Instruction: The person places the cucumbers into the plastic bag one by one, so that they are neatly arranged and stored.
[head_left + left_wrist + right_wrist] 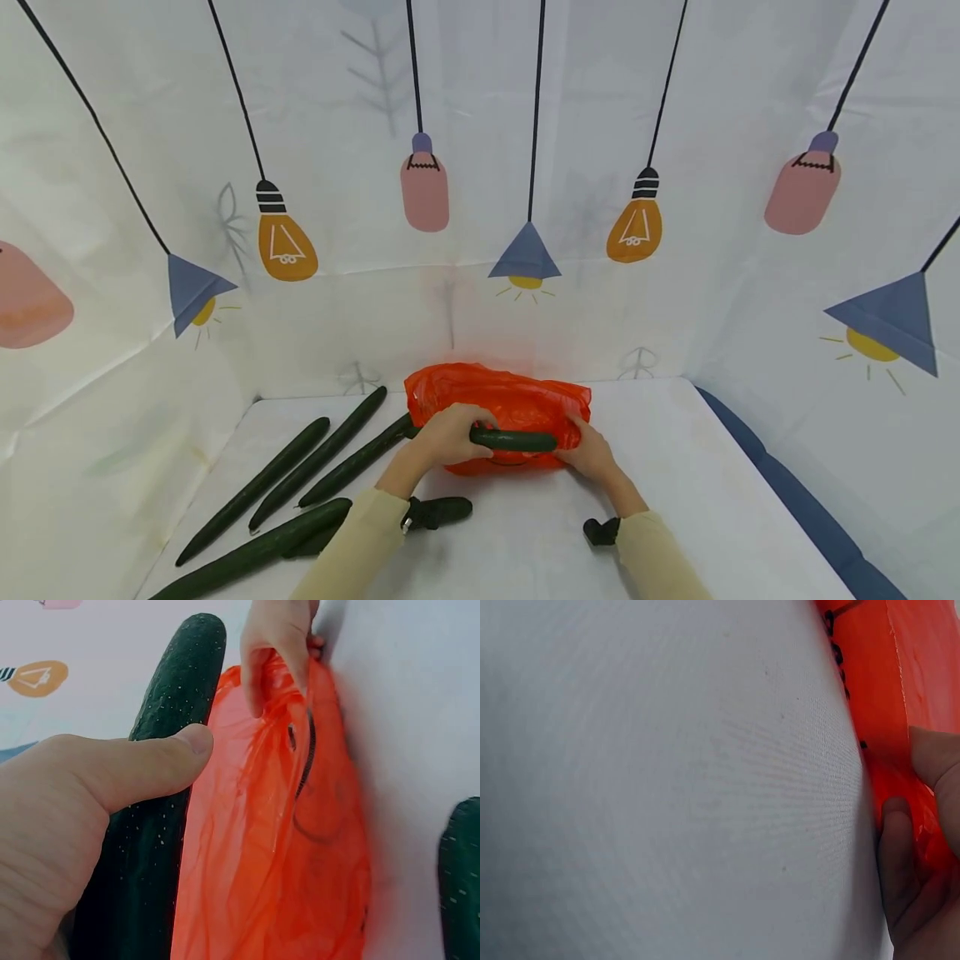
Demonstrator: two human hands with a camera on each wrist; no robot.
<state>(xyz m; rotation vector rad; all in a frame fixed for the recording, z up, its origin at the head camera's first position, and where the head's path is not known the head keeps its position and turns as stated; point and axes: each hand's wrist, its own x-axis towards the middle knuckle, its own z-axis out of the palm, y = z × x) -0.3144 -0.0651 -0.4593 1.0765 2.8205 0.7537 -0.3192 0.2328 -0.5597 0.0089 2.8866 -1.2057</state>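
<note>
In the head view a dark green cucumber (521, 441) lies across the front of a red plastic bag (495, 387). My left hand (452, 433) grips this cucumber, thumb over it in the left wrist view, where the cucumber (176, 682) is beside the bag (240, 862). At the bag's right end, my right hand (592, 454) holds the edge. The right wrist view has the thumb and a finger of the right hand (901, 862) on either side of the red plastic (870, 675). Part of the left hand's grip is hidden behind the cucumber.
Several more cucumbers lie on the white table (540, 542) to the left, among them a long one (255, 492) and a nearer one (251, 554). Another cucumber (450, 510) is partly behind the left forearm. A white printed sheet (465, 317) stands behind the table.
</note>
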